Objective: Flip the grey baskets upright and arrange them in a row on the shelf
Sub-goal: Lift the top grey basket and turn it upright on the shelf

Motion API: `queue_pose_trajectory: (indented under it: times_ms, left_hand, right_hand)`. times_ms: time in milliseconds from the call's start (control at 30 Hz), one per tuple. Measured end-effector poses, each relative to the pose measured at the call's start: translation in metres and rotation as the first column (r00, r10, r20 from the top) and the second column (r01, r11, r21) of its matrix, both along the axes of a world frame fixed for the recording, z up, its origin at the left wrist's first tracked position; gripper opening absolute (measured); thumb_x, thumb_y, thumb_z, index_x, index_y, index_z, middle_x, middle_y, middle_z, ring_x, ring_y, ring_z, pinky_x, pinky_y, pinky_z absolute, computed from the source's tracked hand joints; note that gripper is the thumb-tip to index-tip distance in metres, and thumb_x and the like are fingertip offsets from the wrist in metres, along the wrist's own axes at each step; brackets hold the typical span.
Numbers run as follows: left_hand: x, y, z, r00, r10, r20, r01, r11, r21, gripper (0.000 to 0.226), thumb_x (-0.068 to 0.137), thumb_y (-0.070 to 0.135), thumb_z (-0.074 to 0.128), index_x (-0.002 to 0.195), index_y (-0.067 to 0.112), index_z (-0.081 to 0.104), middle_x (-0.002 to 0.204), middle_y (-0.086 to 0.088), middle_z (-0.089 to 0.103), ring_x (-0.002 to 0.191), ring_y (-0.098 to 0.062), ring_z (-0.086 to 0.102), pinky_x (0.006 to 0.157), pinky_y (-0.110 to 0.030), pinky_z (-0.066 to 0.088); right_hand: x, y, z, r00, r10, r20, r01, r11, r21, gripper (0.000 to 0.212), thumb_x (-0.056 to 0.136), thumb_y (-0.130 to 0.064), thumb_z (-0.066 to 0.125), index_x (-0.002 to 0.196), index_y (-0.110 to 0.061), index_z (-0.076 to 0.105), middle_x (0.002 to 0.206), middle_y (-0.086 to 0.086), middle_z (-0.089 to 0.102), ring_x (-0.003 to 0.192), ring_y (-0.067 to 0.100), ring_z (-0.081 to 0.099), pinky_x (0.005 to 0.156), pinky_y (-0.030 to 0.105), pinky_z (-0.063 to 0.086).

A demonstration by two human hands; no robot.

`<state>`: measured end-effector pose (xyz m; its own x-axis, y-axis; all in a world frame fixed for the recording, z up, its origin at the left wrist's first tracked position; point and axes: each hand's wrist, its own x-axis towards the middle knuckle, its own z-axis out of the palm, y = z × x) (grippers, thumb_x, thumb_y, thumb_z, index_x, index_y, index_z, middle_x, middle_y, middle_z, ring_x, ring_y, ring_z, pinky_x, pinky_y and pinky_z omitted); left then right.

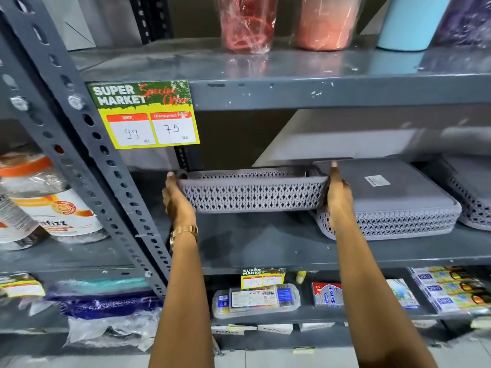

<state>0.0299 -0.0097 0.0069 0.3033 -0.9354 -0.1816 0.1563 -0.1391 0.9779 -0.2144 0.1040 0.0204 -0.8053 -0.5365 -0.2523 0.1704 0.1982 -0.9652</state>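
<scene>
A grey lattice basket (252,191) stands upright, open side up, at the left of the middle shelf (265,243). My left hand (176,200) grips its left end and my right hand (338,197) grips its right end. Whether the basket rests on the shelf or hovers just above it I cannot tell. Right beside it lies a second grey basket (393,200), upside down, its flat bottom with a white label facing up. A third grey basket (473,197), also upside down, is cut off at the right edge.
A slotted steel upright (87,144) stands left of the basket, with a yellow price tag (144,115) on the upper shelf edge. Jars (53,203) fill the left bay. Wrapped containers stand on the top shelf (292,70). Stationery packs (256,300) lie on the lower shelf.
</scene>
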Motion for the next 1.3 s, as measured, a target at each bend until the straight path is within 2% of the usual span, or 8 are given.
queue_pose_trajectory:
  times_ms: [100, 300, 467, 767, 900, 1100, 1167, 1300]
  left_hand:
    - [0.006, -0.009, -0.004, 0.999, 0.036, -0.004, -0.035, 0.992, 0.12, 0.039, 0.087, 0.033, 0.047, 0.112, 0.011, 0.066, 0.132, -0.012, 0.058, 0.121, -0.03, 0.053, 0.098, -0.036, 0.04]
    - [0.006, -0.004, -0.014, 0.98, -0.017, 0.197, -0.02, 0.983, 0.185, 0.02, 0.085, 0.01, 0.049, 0.089, 0.011, 0.068, 0.103, -0.012, 0.07, 0.103, -0.032, 0.064, 0.093, -0.039, 0.051]
    - [0.008, 0.01, -0.021, 0.938, -0.063, 0.34, -0.02, 0.972, 0.235, 0.034, 0.084, 0.025, 0.053, 0.108, 0.002, 0.061, 0.109, -0.018, 0.066, 0.087, -0.03, 0.057, 0.072, -0.035, 0.041]
    - [-0.015, 0.035, -0.02, 0.591, -0.076, 0.803, -0.038, 0.992, 0.122, 0.078, 0.085, 0.031, 0.053, 0.146, 0.003, 0.013, 0.145, -0.024, 0.036, 0.13, -0.041, 0.039, 0.102, -0.051, 0.036]
    - [-0.061, 0.04, -0.003, 0.468, 0.078, 0.881, 0.022, 0.995, -0.099, 0.074, 0.074, 0.023, 0.062, 0.137, 0.0, 0.03, 0.141, -0.031, 0.036, 0.132, -0.046, 0.034, 0.108, -0.056, 0.033]
    - [-0.191, 0.081, 0.025, 0.738, 0.022, 0.675, 0.384, 0.809, -0.446, 0.025, 0.078, 0.014, 0.057, 0.101, 0.007, 0.064, 0.093, -0.015, 0.065, 0.089, -0.033, 0.062, 0.077, -0.033, 0.047]
    - [-0.238, 0.097, 0.025, 0.674, -0.095, 0.733, 0.522, 0.763, -0.381, 0.019, 0.078, 0.018, 0.053, 0.087, 0.007, 0.067, 0.076, -0.013, 0.067, 0.077, -0.032, 0.065, 0.07, -0.031, 0.044]
    - [-0.305, 0.112, -0.002, 0.379, -0.278, 0.883, 0.546, 0.837, 0.029, 0.034, 0.084, 0.03, 0.056, 0.11, 0.008, 0.06, 0.115, -0.022, 0.064, 0.109, -0.041, 0.057, 0.089, -0.041, 0.046]
  right_hand:
    - [-0.011, 0.001, -0.007, 0.997, 0.06, -0.05, -0.055, 0.994, 0.095, 0.061, 0.079, -0.051, 0.051, 0.12, -0.007, 0.058, 0.117, 0.015, 0.063, 0.102, 0.031, 0.058, 0.095, 0.045, 0.049]
    - [-0.006, -0.003, -0.015, 0.933, 0.252, -0.258, -0.158, 0.929, 0.335, 0.039, 0.092, -0.024, 0.045, 0.121, -0.002, 0.056, 0.126, 0.022, 0.059, 0.106, 0.035, 0.055, 0.082, 0.033, 0.038]
    - [-0.003, -0.007, -0.017, 0.87, 0.398, -0.292, -0.198, 0.823, 0.533, 0.036, 0.09, -0.021, 0.045, 0.117, 0.0, 0.057, 0.12, 0.022, 0.06, 0.098, 0.033, 0.057, 0.078, 0.033, 0.041]
    - [-0.017, -0.005, -0.005, 0.825, 0.448, -0.345, -0.159, 0.769, 0.619, 0.029, 0.085, -0.025, 0.059, 0.106, -0.005, 0.061, 0.119, 0.022, 0.062, 0.115, 0.039, 0.058, 0.095, 0.042, 0.051]
    - [-0.06, 0.005, 0.003, 0.837, 0.44, -0.325, -0.229, 0.821, 0.523, 0.048, 0.065, -0.048, 0.066, 0.086, -0.004, 0.06, 0.097, 0.022, 0.071, 0.093, 0.038, 0.07, 0.081, 0.049, 0.06]
    - [-0.158, 0.04, 0.018, 0.819, 0.307, -0.485, -0.038, 0.872, 0.488, 0.046, 0.08, -0.048, 0.064, 0.06, -0.009, 0.051, 0.088, 0.021, 0.066, 0.087, 0.037, 0.064, 0.073, 0.031, 0.046]
    - [-0.197, 0.055, 0.013, 0.79, 0.273, -0.548, 0.02, 0.883, 0.469, 0.041, 0.083, -0.045, 0.062, 0.064, -0.01, 0.054, 0.103, 0.025, 0.067, 0.101, 0.04, 0.063, 0.08, 0.038, 0.049]
    - [-0.272, 0.077, -0.01, 0.852, 0.243, -0.464, 0.006, 0.882, 0.472, 0.054, 0.081, -0.047, 0.064, 0.098, 0.004, 0.061, 0.109, 0.028, 0.066, 0.106, 0.044, 0.06, 0.082, 0.039, 0.049]
